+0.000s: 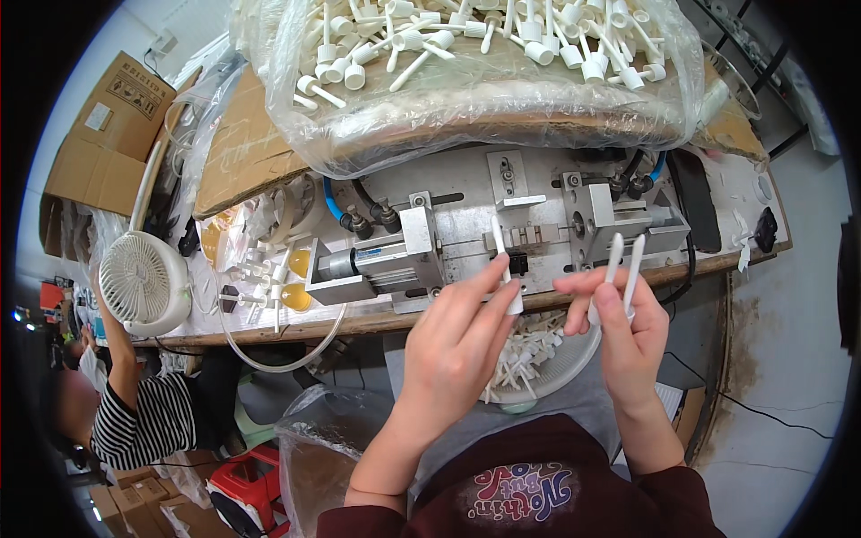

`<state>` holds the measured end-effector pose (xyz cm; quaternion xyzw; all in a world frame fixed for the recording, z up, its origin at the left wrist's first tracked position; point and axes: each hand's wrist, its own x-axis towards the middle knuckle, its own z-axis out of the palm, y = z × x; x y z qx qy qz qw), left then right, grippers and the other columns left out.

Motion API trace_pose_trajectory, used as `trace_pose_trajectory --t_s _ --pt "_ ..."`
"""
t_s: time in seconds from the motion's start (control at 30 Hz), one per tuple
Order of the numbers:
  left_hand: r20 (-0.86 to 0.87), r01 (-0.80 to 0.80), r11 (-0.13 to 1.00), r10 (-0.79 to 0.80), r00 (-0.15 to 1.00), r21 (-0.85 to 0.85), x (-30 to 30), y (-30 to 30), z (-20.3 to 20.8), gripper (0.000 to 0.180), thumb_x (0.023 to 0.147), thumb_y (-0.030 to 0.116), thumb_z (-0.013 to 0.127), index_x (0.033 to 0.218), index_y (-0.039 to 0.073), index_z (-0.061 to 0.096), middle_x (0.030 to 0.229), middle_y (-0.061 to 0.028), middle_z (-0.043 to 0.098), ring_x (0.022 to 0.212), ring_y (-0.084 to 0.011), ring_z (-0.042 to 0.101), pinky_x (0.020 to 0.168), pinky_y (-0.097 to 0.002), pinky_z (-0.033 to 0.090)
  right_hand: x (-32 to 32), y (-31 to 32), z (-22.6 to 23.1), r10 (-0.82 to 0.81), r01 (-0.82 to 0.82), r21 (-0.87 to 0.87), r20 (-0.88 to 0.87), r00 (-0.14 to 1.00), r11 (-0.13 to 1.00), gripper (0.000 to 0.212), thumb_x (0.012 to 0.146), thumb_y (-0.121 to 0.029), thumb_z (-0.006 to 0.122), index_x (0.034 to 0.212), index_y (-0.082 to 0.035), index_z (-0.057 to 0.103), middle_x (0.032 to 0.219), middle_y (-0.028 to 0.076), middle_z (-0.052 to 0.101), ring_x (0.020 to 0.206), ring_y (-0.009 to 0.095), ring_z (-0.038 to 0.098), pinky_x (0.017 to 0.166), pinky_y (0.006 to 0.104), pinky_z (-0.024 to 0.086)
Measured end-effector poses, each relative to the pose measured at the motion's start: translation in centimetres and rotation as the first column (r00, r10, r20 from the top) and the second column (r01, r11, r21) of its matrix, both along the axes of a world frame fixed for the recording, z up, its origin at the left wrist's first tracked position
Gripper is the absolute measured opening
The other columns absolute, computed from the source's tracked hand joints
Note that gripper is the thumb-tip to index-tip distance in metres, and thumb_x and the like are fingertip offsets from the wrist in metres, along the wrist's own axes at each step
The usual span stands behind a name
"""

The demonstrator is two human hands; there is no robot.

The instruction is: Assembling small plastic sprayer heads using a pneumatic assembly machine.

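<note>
My left hand (453, 350) is closed on a white applicator cap (499, 235), a ribbed cap with a long thin stem. The stem points away from me, towards the metal clamping fixture (520, 237). In my right hand (630, 345), two more white applicator caps (634, 269) are pinched side by side with their stems up, and some of its fingers stretch to the left. Both hands hover at the table's front edge, before the fixture. Between two air cylinders (381, 260) sits the fixture's small central block.
Behind the fixture, a plastic-lined cardboard box (502, 125) holds many white caps. Below the table edge, a white basin (587, 357) contains more small white parts. A white fan (143, 282) stands at the left. Beyond it sits another person in a striped top (148, 417).
</note>
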<state>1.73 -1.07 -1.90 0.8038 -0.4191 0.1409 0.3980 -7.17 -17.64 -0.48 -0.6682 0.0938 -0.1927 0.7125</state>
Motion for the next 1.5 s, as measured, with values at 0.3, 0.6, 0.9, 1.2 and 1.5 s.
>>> trace_pose_trajectory --t_s 0.3,0.6,0.9,1.2,1.5 --pt "0.134 -0.036 0.95 -0.007 0.991 0.31 0.9 -0.9 1.0 0.028 0.076 0.008 0.075 0.103 0.003 0.071 0.122 -0.0081 0.068 0.061 -0.0179 0.064 0.059 -0.0293 0.049 -0.7 -0.3 -1.1 -0.114 0.114 -0.248 0.015 0.993 0.962 0.03 0.105 -0.026 0.045 0.095 -0.001 0.059 0.085 0.003 0.057 0.076 0.005 0.049 0.071 0.0201 0.038" --pt "0.088 -0.007 0.923 -0.029 0.996 0.385 1.4 -1.7 1.2 0.027 0.074 0.012 0.076 0.1 0.007 0.072 0.124 -0.0077 0.067 0.053 -0.0198 0.06 0.054 -0.03 0.049 -0.7 -0.3 -0.4 -0.077 0.079 0.017 -0.118 0.99 0.997 0.023 0.101 -0.027 0.057 0.102 -0.004 0.06 0.079 -0.001 0.059 0.058 -0.001 0.041 0.049 0.0154 0.029" --pt "-0.003 0.204 0.971 -0.206 0.979 -0.123 -1.1 -0.7 0.4 0.043 0.076 0.014 0.074 0.116 0.003 0.063 0.114 -0.0116 0.066 0.078 -0.0217 0.067 0.063 -0.0334 0.054 -1.2 -0.4 -2.9 -0.175 0.191 0.135 -0.124 0.977 0.972 0.017 0.1 -0.02 0.059 0.092 -0.006 0.055 0.068 -0.007 0.048 0.051 -0.001 0.035 0.044 0.0174 0.023" --pt "0.036 0.227 0.872 -0.235 0.971 -0.435 -4.9 0.6 0.3 0.033 0.08 0.012 0.071 0.109 0.001 0.061 0.094 -0.0082 0.058 0.08 -0.0248 0.062 0.062 -0.0346 0.05 -2.0 -0.2 -2.5 -0.056 0.057 0.011 -0.098 0.994 0.998 0.031 0.103 -0.034 0.053 0.093 -0.005 0.055 0.068 0.003 0.055 0.049 0.009 0.046 0.041 0.023 0.033" --pt "-0.065 -0.001 0.927 -0.026 0.998 -0.374 -8.2 3.2 1.0 0.027 0.078 0.012 0.07 0.103 0.007 0.061 0.092 -0.0068 0.052 0.076 -0.0254 0.062 0.06 -0.0374 0.049 -2.9 3.2 -0.1 0.086 -0.066 0.189 -0.103 0.991 0.98 0.038 0.108 -0.029 0.032 0.086 -0.006 0.053 0.069 0.001 0.048 0.058 0.009 0.044 0.053 0.0218 0.036"
